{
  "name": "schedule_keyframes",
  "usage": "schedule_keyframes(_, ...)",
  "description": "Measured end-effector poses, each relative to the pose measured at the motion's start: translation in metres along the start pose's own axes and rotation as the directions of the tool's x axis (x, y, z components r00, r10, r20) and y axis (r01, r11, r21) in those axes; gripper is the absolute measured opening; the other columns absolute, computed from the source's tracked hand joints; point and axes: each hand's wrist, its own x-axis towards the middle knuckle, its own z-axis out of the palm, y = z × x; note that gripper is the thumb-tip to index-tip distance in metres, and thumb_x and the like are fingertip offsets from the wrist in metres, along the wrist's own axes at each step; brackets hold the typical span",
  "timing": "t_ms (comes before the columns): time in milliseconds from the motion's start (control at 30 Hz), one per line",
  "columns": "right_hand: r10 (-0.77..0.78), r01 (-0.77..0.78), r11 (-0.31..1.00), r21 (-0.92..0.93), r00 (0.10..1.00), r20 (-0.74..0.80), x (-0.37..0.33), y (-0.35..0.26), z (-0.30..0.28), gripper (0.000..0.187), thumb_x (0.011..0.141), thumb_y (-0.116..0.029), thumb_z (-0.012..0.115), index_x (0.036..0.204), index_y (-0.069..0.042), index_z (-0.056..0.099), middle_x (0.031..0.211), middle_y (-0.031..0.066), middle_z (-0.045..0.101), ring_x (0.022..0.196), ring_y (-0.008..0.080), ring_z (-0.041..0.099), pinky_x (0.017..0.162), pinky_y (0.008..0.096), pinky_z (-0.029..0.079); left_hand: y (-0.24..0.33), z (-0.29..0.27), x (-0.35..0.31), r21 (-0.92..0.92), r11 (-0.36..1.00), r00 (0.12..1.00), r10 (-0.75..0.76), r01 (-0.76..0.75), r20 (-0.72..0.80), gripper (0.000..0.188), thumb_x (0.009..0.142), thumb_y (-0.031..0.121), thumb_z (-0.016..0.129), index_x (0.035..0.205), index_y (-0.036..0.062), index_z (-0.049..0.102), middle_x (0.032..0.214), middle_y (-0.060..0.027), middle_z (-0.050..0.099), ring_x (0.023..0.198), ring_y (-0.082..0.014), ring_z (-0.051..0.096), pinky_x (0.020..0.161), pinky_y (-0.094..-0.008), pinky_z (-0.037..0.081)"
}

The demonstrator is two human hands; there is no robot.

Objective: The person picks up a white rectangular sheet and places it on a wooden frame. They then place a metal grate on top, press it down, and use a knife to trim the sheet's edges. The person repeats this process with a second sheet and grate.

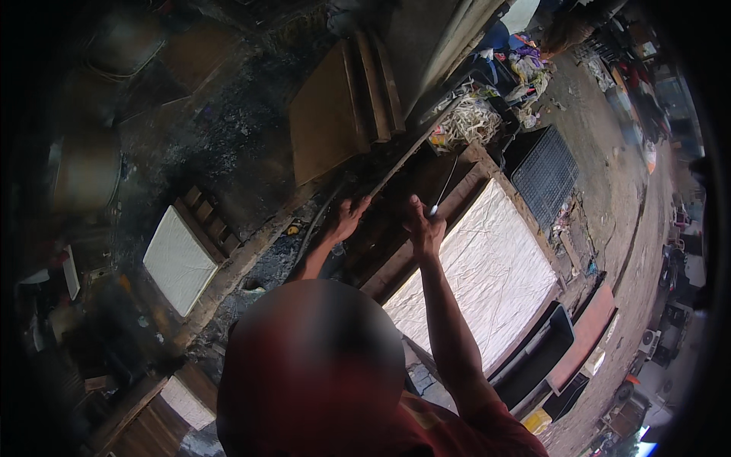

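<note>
My left hand [346,221] reaches over a dark gap beside the wooden frame. Its fingers are partly stretched out and nothing shows in them. To its right, my right hand [424,228] is closed round the white end of a thin rod [447,183], which points up and away; I cannot tell what tool it is. Beside and under my right forearm lies a large white, wrinkled panel [487,266], edged by a brown wooden frame [533,228]. The blurred red and dark rounded shape [312,365] hides much of the lower middle.
A smaller white panel [181,263] stands at the left. Brown boards [327,114] lean beyond my hands. A heap of pale strips and scraps [472,118] and a black grid [544,171] lie at the far right. Near the right forearm is a black tray-like thing [537,354].
</note>
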Motion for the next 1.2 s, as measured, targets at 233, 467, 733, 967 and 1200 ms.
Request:
schedule_keyframes(233, -0.152, 0.156, 0.985, 0.071, 0.986, -0.061, -0.042, -0.046, -0.001, 0.023, 0.085, -0.015, 0.083, 0.079, 0.002, 0.069, 0.07, 0.0046, 0.066, 0.059, 0.0114, 0.062, 0.052, 0.0285, 0.053, 0.1, 0.021, -0.121, 0.306, 0.914, 0.964, 0.264, -0.265, 0.045, 0.038, 0.11, 0.028, 0.054, 0.136, 0.003, 0.063, 0.131, -0.0213, 0.068, 0.12, -0.0345, 0.064, 0.102, -0.0419, 0.049)
schedule_keyframes(467, -0.123, 0.155, 0.862, 0.483, 0.988, -0.097, -0.158, -0.051, -0.218, 0.026, 0.082, 0.004, 0.071, 0.077, -0.007, 0.049, 0.078, 0.0112, 0.067, 0.075, 0.0267, 0.073, 0.065, 0.0371, 0.061, 0.105, -0.013, -0.15, 0.326, 0.934, 0.989, 0.139, -0.148, 0.051, 0.075, 0.104, 0.052, 0.06, 0.155, -0.0008, 0.045, 0.147, -0.03, 0.056, 0.141, -0.0355, 0.053, 0.115, -0.0423, 0.041)
schedule_keyframes(733, -0.182, 0.211, 0.722, 0.659, 0.977, -0.113, -0.241, 0.056, -0.437, 0.027, 0.076, -0.008, 0.076, 0.089, -0.006, 0.052, 0.104, 0.0156, 0.066, 0.086, 0.0315, 0.072, 0.062, 0.0385, 0.062, 0.06, -0.038, -0.079, 0.435, 0.867, 0.941, -0.32, 0.244, 0.111, 0.095, 0.093, 0.06, 0.069, 0.155, -0.005, 0.039, 0.137, -0.0239, 0.059, 0.12, -0.0311, 0.058, 0.095, -0.0435, 0.049)
schedule_keyframes(967, 0.094, 0.017, 0.944, 0.328, 0.943, -0.319, -0.261, 0.116, -0.518, 0.021, 0.083, -0.01, 0.078, 0.089, -0.004, 0.059, 0.08, 0.0105, 0.068, 0.069, 0.024, 0.07, 0.06, 0.0366, 0.059, 0.083, 0.097, -0.083, 0.274, 0.962, 1.0, -0.008, 0.004, 0.014, 0.077, 0.087, 0.034, 0.086, 0.139, -0.0096, 0.049, 0.089, -0.0114, 0.072, 0.068, -0.0164, 0.065, 0.058, -0.0341, 0.053)
schedule_keyframes(1200, 0.221, -0.165, 0.974, 0.156, 0.848, -0.481, -0.197, 0.154, -0.527, 0.016, 0.084, -0.009, 0.078, 0.081, -0.006, 0.063, 0.074, 0.0099, 0.069, 0.062, 0.0215, 0.067, 0.057, 0.0357, 0.053, 0.016, 0.153, -0.026, 0.296, 0.942, 0.981, 0.183, -0.158, -0.061, 0.068, 0.085, 0.029, 0.086, 0.132, -0.0074, 0.055, 0.113, -0.0212, 0.068, 0.099, -0.0268, 0.069, 0.089, -0.0397, 0.054)
